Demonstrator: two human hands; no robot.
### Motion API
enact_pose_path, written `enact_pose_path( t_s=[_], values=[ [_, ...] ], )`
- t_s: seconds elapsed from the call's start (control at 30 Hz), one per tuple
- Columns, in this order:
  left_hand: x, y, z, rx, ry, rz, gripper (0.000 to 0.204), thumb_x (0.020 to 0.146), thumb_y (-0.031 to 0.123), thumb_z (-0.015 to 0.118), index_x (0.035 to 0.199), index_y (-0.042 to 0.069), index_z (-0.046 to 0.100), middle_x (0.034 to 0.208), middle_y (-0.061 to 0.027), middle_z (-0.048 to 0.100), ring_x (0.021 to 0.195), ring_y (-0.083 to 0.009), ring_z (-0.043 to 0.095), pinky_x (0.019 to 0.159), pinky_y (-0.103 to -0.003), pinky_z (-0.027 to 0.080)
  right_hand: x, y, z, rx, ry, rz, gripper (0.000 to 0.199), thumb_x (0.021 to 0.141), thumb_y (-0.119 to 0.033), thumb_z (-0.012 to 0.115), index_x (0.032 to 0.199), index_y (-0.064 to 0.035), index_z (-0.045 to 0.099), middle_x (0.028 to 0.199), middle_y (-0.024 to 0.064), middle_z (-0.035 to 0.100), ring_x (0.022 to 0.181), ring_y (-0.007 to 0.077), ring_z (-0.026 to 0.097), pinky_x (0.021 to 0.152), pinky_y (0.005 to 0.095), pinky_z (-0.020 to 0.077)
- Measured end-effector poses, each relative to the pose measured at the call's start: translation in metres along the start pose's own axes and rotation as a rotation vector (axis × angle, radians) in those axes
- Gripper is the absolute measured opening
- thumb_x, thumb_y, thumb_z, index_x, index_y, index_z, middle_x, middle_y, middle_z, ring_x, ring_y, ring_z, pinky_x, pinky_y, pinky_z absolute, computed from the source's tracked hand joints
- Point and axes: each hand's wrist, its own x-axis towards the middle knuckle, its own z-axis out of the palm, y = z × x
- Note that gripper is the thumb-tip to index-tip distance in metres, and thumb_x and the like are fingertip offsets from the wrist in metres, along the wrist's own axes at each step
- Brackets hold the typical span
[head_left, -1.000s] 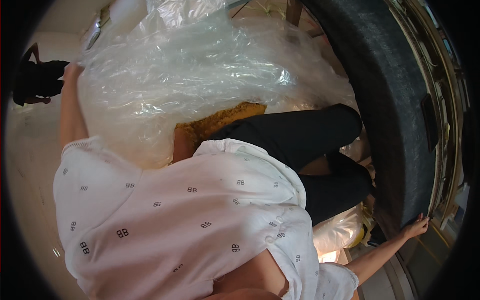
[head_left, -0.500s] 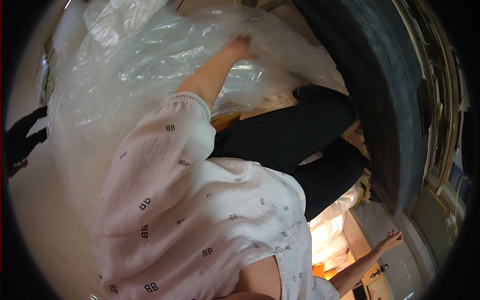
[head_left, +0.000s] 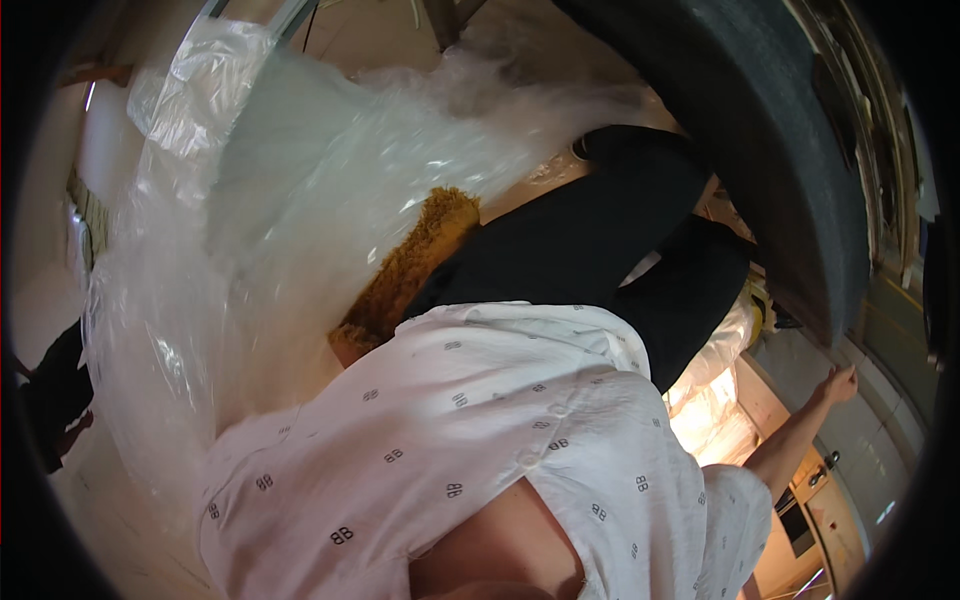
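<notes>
My right hand (head_left: 840, 385) is at the lower right, out on a bare forearm. Its fingers look curled in, with nothing visible in them, and it appears in front of a pale grey surface. My left hand is out of sight; only the white printed sleeve (head_left: 265, 480) on that side shows. A large sheet of clear plastic film (head_left: 300, 170) spreads, crumpled and partly blurred, across the upper left. Beside my black trousers (head_left: 560, 240) is a shaggy yellow-brown seat cover (head_left: 420, 260).
A broad dark grey curved surface (head_left: 760, 130) runs down the right, close to my knees. Stacked boards or strips (head_left: 880, 150) lie beyond it. At the far left a person in dark clothes (head_left: 60, 390) is partly visible. Plastic-wrapped goods (head_left: 710, 415) glow in warm light at the lower right.
My left arm, earlier stretched over the film, has gone from view. The film has shifted, uncovering the shaggy seat cover. My right hand has moved up and right, its fingers now curled.
</notes>
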Motion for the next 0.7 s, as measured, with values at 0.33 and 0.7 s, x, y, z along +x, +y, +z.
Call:
enact_pose_path(
  t_s=[0.33,0.7],
  values=[
    [-0.286,-0.393,0.028,0.543,-0.072,-0.215,0.051,0.069,0.032,0.066,0.114,0.008,0.057,0.114,-0.0133,0.057,0.105,-0.0248,0.055,0.090,-0.037,0.043,0.037,0.023,-0.032,0.088,-0.097,-0.014,0.036,0.084,-0.029,0.057,0.096,0.0051,0.057,0.085,0.0129,0.061,0.071,0.0190,0.060,0.057,0.0273,0.0483],
    [-0.045,0.029,-0.157,-0.018,0.515,0.586,0.046,0.083,0.033,0.053,0.123,0.009,0.048,0.122,-0.0169,0.050,0.112,-0.0318,0.048,0.093,-0.034,0.038,-0.048,0.031,-0.045,-0.011,-0.290,-0.016,0.046,0.090,-0.035,0.048,0.117,0.0012,0.040,0.104,0.0109,0.050,0.084,0.0163,0.055,0.069,0.0247,0.0442]
  ],
)
